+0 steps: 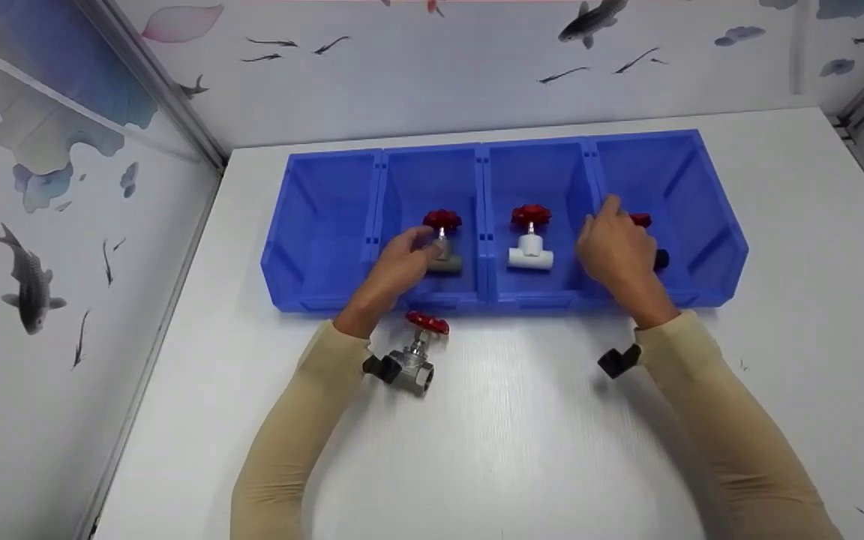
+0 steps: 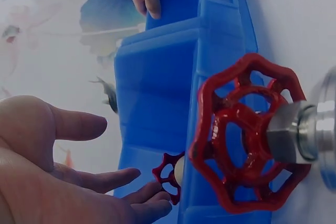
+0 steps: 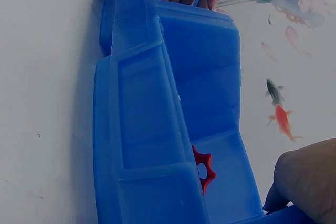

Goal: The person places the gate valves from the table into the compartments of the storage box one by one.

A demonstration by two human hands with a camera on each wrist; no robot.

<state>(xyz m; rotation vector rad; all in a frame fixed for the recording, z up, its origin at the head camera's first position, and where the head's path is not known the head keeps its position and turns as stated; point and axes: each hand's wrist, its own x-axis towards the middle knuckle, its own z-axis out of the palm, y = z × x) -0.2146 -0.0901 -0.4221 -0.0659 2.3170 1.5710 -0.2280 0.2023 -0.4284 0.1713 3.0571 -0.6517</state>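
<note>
My left hand (image 1: 402,262) reaches over the front of the second bin from the left, its fingers spread beside a grey-green pipe valve (image 1: 445,264) with a red handwheel. In the left wrist view, these fingers overlap that handwheel (image 2: 169,178), with the palm facing it. My right hand (image 1: 618,244) is at the divider between the third and fourth bins, thumb toward the third. Partly hidden behind it is a black valve (image 1: 661,260) with a red handwheel. I cannot tell whether the right fingers grip anything. A white valve (image 1: 530,251) with a red handwheel stands in the third bin.
Four-part blue bin row (image 1: 503,302) runs across the white table (image 1: 507,435). Below my left wrist lies a metal valve (image 1: 413,366) with a red handwheel, just outside the bins. Patterned white walls (image 1: 432,82) rise behind and at the left.
</note>
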